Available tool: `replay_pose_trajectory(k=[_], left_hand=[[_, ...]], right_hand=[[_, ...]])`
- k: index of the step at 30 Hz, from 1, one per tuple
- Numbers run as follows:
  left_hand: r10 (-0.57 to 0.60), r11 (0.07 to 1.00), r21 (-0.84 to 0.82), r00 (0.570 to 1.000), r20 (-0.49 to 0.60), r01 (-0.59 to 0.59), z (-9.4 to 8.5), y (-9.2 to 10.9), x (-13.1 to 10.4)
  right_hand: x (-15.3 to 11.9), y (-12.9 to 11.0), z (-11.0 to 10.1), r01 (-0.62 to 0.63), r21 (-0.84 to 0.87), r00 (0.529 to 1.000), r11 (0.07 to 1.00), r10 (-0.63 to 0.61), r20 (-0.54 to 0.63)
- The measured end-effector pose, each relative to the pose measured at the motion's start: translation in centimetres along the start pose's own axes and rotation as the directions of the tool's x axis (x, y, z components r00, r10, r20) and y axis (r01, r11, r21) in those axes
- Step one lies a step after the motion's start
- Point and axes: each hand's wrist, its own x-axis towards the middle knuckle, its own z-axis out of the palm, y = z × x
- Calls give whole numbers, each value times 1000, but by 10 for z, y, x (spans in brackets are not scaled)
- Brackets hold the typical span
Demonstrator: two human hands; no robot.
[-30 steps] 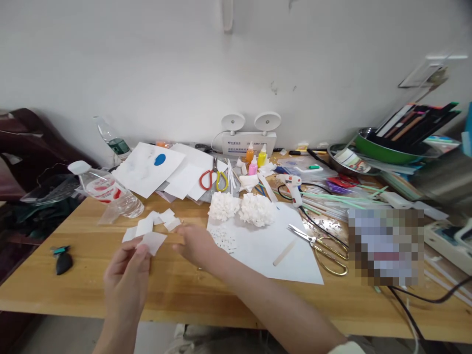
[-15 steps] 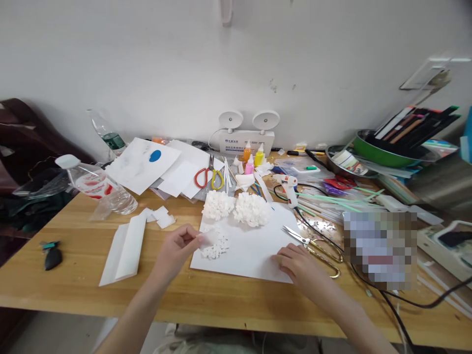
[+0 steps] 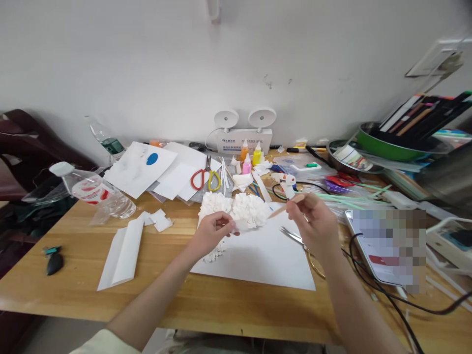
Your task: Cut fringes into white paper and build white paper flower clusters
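Observation:
My left hand (image 3: 217, 230) is closed in a pinch on a thin piece of white paper (image 3: 244, 226), in front of two mounds of crumpled white bits (image 3: 249, 209). My right hand (image 3: 313, 221) is raised over the right part of a white sheet (image 3: 265, 265), gripping a tan pointed stick (image 3: 277, 211). The stick's tip points left, toward the mounds. Small loose white scraps (image 3: 214, 254) lie on the sheet below my left hand. Gold-handled scissors (image 3: 292, 235) rest beside the right forearm, which partly hides them.
Folded white paper (image 3: 125, 255) and a water bottle (image 3: 96, 191) are on the left. Red-and-yellow-handled scissors (image 3: 206, 177), paint bottles (image 3: 246, 163) and a glue gun (image 3: 286, 183) sit behind. At right are a phone (image 3: 383, 248), black cables and a green bowl of pens (image 3: 383, 145).
My right hand has lifted off the sheet and now holds the tan stick. My left hand has moved right and up with its paper. The white sheet's right side has shifted.

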Motion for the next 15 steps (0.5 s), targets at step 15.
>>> replay_pose_trajectory(k=[15], left_hand=[[233,863,489,957,-173,-122,32,-5,43]], right_hand=[[7,42,23,105,25,984,994,-100,-147]])
